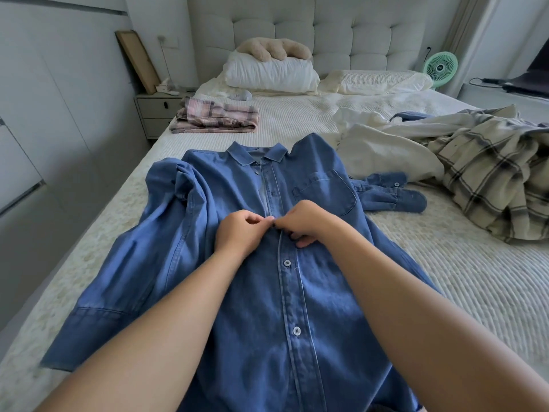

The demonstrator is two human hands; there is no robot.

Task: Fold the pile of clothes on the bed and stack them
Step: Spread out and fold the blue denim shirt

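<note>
Blue denim shirt (237,263) lies front-up on the bed (445,263), collar at the far end, and both hands meet on its button placket — left hand (240,233) and right hand (306,224) pinching the fabric at mid-chest. Two buttons below them are fastened. Far left, a folded pink plaid garment (217,118); right, a rumpled pile of clothes (475,165) — cream and plaid. Pillows (270,72) rest against the headboard.

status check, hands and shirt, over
Left hand and right hand pinching placket of denim shirt, flat on bed. Unfolded pile at right, not in way.
</note>
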